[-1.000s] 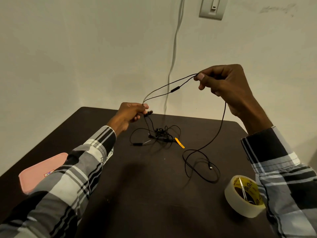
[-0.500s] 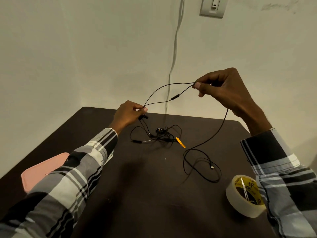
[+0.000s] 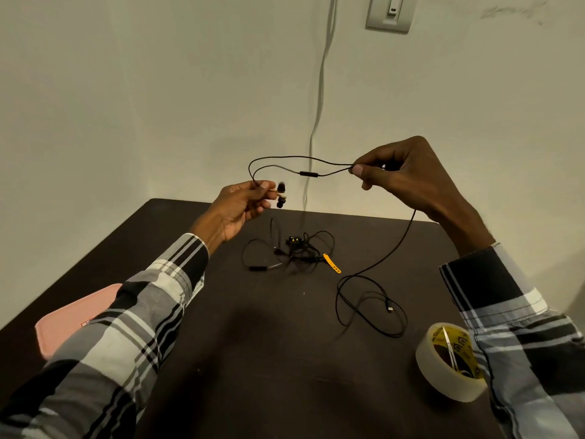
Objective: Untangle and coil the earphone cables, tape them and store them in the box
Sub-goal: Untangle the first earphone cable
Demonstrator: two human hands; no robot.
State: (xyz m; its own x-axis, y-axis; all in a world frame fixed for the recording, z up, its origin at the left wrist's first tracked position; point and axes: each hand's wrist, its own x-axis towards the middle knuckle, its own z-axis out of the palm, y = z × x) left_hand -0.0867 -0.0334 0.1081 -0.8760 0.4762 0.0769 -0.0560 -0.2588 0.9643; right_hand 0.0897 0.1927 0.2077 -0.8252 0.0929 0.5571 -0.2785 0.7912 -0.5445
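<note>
Dark matte table (image 3: 253,359) below; left hand (image 3: 240,207) pinches the earbuds (image 3: 281,194), right hand (image 3: 402,175) pinches the thin black cable (image 3: 285,160), looped slack between both grips.

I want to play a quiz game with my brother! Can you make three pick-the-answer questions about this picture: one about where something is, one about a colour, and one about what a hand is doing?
1. Where is the roll of tape?
A. on the table near the right sleeve
B. hanging on the wall
C. in the left hand

2. What colour is the small strap beside the tangled earphones?
A. green
B. orange-yellow
C. white

3. What is the right hand doing?
A. lying flat on the table
B. pinching the black cable in the air
C. holding the tape

Answers:
1 A: the roll of tape sits on the table by the right sleeve.
2 B: the strap next to the tangled earphones is orange-yellow.
3 B: the right hand pinches the black cable, raised above the table.
</note>
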